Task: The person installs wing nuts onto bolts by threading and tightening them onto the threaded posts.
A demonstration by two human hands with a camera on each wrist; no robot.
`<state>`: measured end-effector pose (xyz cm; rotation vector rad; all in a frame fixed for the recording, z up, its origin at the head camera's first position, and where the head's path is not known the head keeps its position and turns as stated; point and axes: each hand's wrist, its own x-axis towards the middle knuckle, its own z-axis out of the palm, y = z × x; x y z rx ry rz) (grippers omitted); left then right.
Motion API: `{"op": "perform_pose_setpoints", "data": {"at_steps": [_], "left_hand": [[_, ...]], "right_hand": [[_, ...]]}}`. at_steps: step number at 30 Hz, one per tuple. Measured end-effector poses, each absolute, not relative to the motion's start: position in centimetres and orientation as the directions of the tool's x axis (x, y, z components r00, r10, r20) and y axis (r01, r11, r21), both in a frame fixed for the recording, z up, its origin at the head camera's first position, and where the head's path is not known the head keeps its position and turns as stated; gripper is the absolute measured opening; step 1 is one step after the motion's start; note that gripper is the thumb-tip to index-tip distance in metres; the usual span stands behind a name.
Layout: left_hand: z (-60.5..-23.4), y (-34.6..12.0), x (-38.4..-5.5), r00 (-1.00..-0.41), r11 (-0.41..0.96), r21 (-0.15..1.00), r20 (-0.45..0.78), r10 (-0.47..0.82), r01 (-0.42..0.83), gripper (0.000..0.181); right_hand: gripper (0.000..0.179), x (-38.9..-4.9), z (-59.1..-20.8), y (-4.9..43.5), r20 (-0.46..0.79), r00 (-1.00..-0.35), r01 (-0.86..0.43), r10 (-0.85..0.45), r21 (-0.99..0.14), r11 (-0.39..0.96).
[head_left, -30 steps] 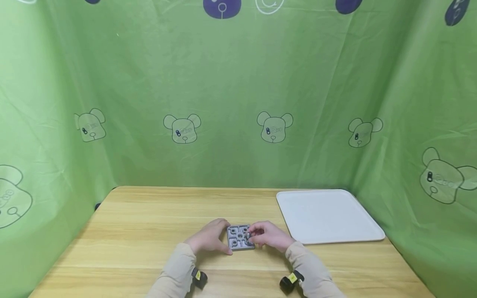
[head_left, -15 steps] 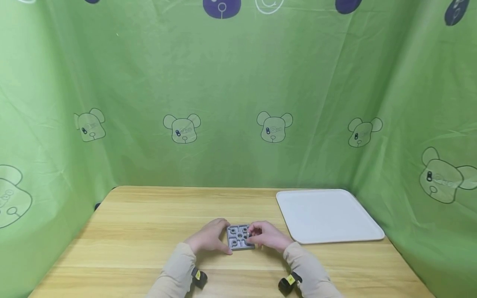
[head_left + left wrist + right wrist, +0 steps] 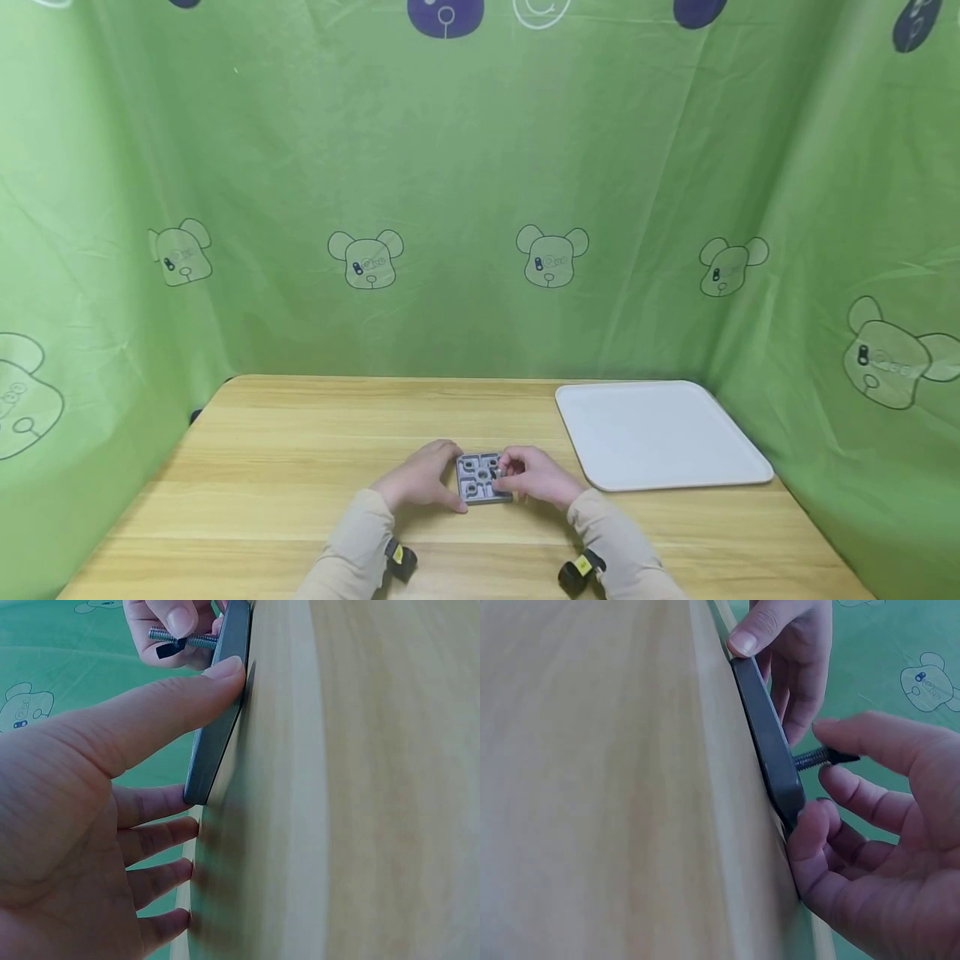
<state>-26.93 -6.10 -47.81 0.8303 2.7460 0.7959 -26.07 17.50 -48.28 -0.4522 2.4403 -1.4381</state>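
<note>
Centrally, the head view shows the left hand [image 3: 424,480] gripping a square plate [image 3: 477,479] on the wooden table [image 3: 300,467]. From the left wrist, the right hand [image 3: 172,618] pinches a dark piece [image 3: 171,649] on a bolt [image 3: 201,640]. From the right wrist, that bolt juts from the plate.

two hands [image 3: 422,478] [image 3: 543,477]; one plate [image 3: 483,492]; one threaded rod [image 3: 808,760]; one tray [image 3: 663,437]; one table [image 3: 315,433]; two cameras [image 3: 404,563] [image 3: 576,576].
</note>
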Motion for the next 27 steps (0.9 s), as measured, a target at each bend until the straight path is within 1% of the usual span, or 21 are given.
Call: {"op": "perform_pose_setpoints", "data": {"at_steps": [7,14,27], "left_hand": [[-47.8,-6.1,-26.9,-0.824,0.694,0.532,0.012,0.567,0.485,0.086],[-47.6,-6.1,-26.7,-0.82,0.68,0.544,0.025,0.572,0.492,0.085],[-47.5,-6.1,-26.7,-0.822,0.686,0.54,0.021,0.569,0.488,0.085]], "right_hand": [[0.028,-26.6,-48.5,18.4,-0.098,-0.869,-0.114,-0.485,-0.914,0.39],[0.029,-27.2,-49.2,19.4,-0.085,-0.822,-0.124,-0.563,-0.939,0.322],[0.027,-27.3,-49.2,19.2,-0.09,-0.849,-0.116,-0.52,-0.929,0.35]]}}
